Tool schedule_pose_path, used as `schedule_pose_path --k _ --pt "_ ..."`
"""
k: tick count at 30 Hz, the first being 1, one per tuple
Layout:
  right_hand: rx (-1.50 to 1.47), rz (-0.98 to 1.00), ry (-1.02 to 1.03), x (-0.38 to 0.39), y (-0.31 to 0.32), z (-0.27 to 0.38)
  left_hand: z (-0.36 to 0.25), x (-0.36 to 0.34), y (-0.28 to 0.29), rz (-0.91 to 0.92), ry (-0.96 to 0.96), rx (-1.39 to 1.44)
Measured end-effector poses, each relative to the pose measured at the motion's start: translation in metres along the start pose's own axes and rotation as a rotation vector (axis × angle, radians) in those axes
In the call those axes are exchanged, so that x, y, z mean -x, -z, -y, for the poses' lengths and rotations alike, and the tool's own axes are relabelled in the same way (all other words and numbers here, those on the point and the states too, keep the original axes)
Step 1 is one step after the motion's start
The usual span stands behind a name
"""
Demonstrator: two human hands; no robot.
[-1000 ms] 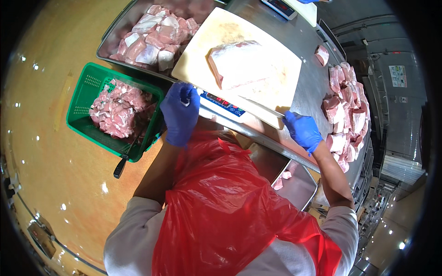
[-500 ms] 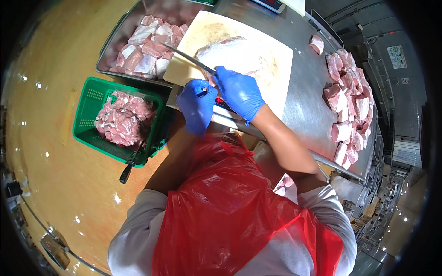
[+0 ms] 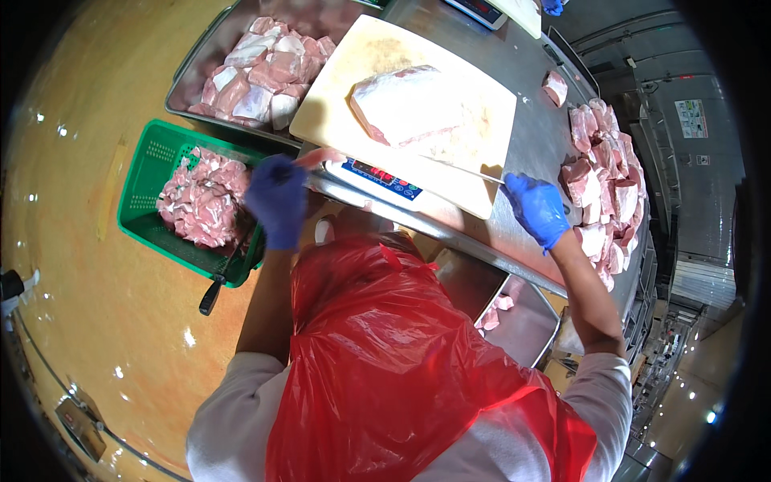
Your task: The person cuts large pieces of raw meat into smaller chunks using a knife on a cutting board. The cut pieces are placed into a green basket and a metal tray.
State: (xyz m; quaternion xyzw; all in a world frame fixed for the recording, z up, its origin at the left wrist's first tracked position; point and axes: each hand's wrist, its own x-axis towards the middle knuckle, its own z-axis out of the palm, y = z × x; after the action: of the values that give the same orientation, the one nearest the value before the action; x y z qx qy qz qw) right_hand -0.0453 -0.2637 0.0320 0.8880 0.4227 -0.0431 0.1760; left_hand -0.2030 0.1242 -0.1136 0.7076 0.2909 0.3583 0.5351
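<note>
Fingers [image 3: 291, 170] of our left hand [image 3: 275, 205]: blue-gloved, blurred, pressed together, apparently pinching a limp pink meat strip [image 3: 319, 157] near the left corner of the cutting board [image 3: 369, 48]. Our right hand [image 3: 536, 207]: fingers curled round the knife [image 3: 462, 168], handle hidden, slim blade lying along the board's near edge.

Step in hand, as we judge it: trimming, the strip apart from the meat block [image 3: 409, 104]. Next move, in our judgement: bring the strip over the green basket [image 3: 152, 209] and loosen the pinch, blade held clear.

Materials: meat block, thick, wedge-sided, pale fat above, pink flank, mid-board. Board, cream, flat, stained. Scale [image 3: 376, 178], blue-fronted, below the board's near edge. Basket, perforated plastic, holding ragged, soft trimmings [image 3: 205, 197]. Metal tray [image 3: 193, 88], deep, holding chunky, moist-looking meat pieces [image 3: 261, 68]. Our apron [image 3: 385, 345], red, thin, crinkled, glossy.
</note>
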Motion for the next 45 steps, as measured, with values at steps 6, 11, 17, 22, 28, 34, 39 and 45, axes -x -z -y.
schedule_pose_path --k 6,11,17,22,28,34,39,45 --pt "-1.09 -0.225 -0.516 -0.012 0.003 0.047 0.081 -0.061 0.12 0.146 -0.127 -1.094" --pt "-1.167 -0.482 -0.518 -0.102 0.007 0.048 -0.05 -0.068 -0.005 0.423 -0.287 -0.169" --pt "-1.444 -0.478 -0.46 -0.108 0.046 0.118 -0.066 -0.07 -0.058 0.506 -0.294 0.035" --pt "-1.314 -0.347 -0.388 -0.119 0.041 0.179 -0.058 -0.047 -0.053 0.41 -0.438 -0.135" --pt "-1.08 -0.431 -0.34 -0.15 0.033 0.186 -0.059 -0.042 -0.021 0.326 -0.269 -0.095" --pt "-0.816 -0.029 -0.16 -0.039 -0.017 0.191 -0.051 -0.056 0.001 0.216 -0.319 -0.104" --pt "-0.758 -0.181 -0.234 -0.003 0.013 0.176 -0.064 -0.052 -0.024 0.325 -0.487 -0.012" --pt "-0.99 -0.292 -0.326 -0.088 0.069 0.182 -0.036 -0.077 -0.072 0.508 -0.433 0.22"
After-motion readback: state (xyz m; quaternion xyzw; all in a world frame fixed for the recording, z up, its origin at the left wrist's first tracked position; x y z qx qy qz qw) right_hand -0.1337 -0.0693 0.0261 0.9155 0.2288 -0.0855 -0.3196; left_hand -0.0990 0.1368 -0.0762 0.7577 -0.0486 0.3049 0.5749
